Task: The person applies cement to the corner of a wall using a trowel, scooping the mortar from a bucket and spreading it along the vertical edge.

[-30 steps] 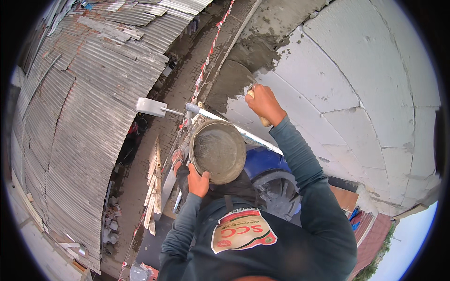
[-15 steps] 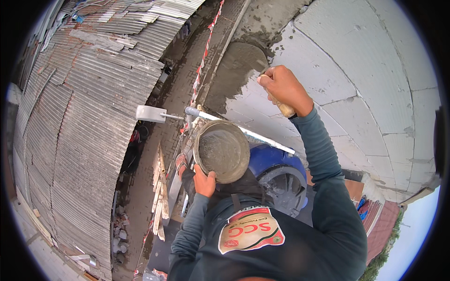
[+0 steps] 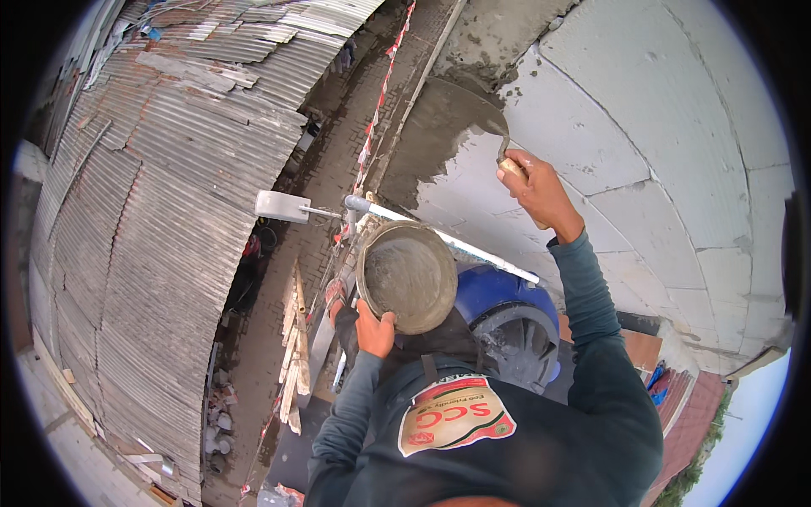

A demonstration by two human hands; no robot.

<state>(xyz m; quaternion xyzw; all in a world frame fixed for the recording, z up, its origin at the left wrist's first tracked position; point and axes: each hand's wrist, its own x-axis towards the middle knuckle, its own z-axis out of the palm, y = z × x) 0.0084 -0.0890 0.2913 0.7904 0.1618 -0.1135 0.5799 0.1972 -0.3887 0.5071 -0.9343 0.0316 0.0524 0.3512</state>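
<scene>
My right hand is closed around the wooden handle of a trowel. Its bent metal neck shows above my fingers, and the grey blade lies against wet mortar on the wall of white blocks; the blade is hard to tell from the mortar. My left hand grips the near rim of a round, mortar-coated bucket, thumb on the rim and fingers partly hidden beneath. The bucket is held in front of my body, tipped so its inside shows, with a grey film of mortar in it.
A white pipe slants between bucket and wall. Below it stands a blue drum. Red-and-white tape runs along a paved alley. Wooden strips lie left of me, near a lamp and a corrugated roof.
My right hand has moved right and toward me, turning the trowel so that its neck now shows. The left hand still holds the bucket; the whole view has shifted slightly.
</scene>
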